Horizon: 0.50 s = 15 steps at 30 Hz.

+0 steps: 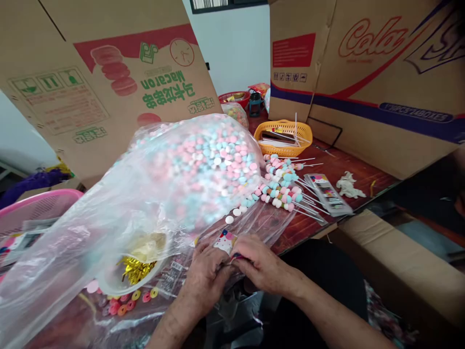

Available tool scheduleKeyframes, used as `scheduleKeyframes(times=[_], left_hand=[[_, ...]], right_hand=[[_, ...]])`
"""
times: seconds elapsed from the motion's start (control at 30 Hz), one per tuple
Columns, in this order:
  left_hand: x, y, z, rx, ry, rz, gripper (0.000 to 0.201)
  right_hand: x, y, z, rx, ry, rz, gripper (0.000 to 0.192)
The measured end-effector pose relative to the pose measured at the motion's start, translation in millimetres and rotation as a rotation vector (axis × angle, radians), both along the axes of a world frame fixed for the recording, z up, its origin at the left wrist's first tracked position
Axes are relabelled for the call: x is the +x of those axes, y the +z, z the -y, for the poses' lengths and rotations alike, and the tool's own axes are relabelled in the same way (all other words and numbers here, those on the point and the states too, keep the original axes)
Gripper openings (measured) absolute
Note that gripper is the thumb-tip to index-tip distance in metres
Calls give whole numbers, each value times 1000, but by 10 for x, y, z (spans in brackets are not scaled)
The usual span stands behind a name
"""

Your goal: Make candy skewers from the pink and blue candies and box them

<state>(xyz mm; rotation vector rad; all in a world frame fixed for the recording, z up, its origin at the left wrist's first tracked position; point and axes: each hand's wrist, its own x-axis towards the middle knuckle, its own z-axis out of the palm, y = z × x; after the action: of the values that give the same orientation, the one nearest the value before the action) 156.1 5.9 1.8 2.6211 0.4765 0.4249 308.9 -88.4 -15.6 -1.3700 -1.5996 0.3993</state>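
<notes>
Printed packet (225,241) is at the table's near edge, between the two hands. Left grip (208,269) is closed on its left side, right grip (250,261) pinches the lower right. Looks like thin film: probably light, limp, slick, easy to crease or tear. Best hold is fingertip pinches at opposite edges; most of it is hidden under the fingers. Table (363,169) is dark red-brown, glossy, with clear plastic around the hands. Big bag of pastel candy (218,165) just beyond, skewers (281,189) and orange basket (305,145) to its right. Tall cartons (348,92) behind, pale wall (240,53) between.
</notes>
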Motion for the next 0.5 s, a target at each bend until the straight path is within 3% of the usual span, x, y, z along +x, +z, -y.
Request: scheduleKeyframes(times=[0.07, 0.17, 0.3, 0.4, 0.5], left_hand=[[11, 21, 15, 22, -13, 14, 13], [19, -12, 113, 67, 147, 71, 22], [37, -98, 273, -115, 318, 110, 20], [34, -101, 286, -167, 256, 115, 27], [-11, -81, 208, -146, 201, 176, 28]], right_hand=[[26, 22, 38, -12, -12, -45, 13], [-14, 1, 77, -17, -144, -93, 19], [-125, -57, 86, 64, -318, 42, 33], [5, -57, 71, 30, -439, 196, 45], [459, -25, 90, -25, -612, 298, 46]])
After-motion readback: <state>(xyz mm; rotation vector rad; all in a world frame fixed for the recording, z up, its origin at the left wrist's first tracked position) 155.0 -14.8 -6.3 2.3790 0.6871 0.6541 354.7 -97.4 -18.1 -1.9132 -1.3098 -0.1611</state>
